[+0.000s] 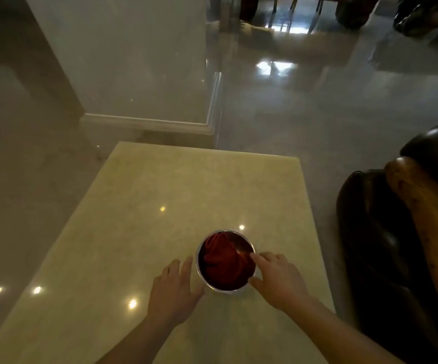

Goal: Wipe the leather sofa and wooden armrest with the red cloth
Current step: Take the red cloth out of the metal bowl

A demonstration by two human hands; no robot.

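L hand (172, 290): nearest cam w/ its forearm, palm down, flat on desk just L of bowl; fingers (186, 264) spread, released, index side touching or nearly touching bowl wall, can't tell which.
R hand (278, 278): palm down at bowl's R rim; index tip over rim, at or just above cloth edge; thumb at near-R rim. Fingers loosely curved, not clenched, no grip on anything seen.
Red cloth (221, 260): bunched inside bowl, fills most of it, folds visible; dark at near side, wet or shadow, can't tell.
Bowl (200, 274): round, shiny metal, upright on desk, near-centre, between both hands.
Desk (181, 195): pale cream stone-look top, glossy, light spots reflected.
Leather sofa (370, 232): dark, R of desk, apart from it; no hand on it.
Wooden armrest (428, 214): light brown, rounded, runs along sofa top at R edge.
Floor (304, 106): glossy tile, bright reflections far side.
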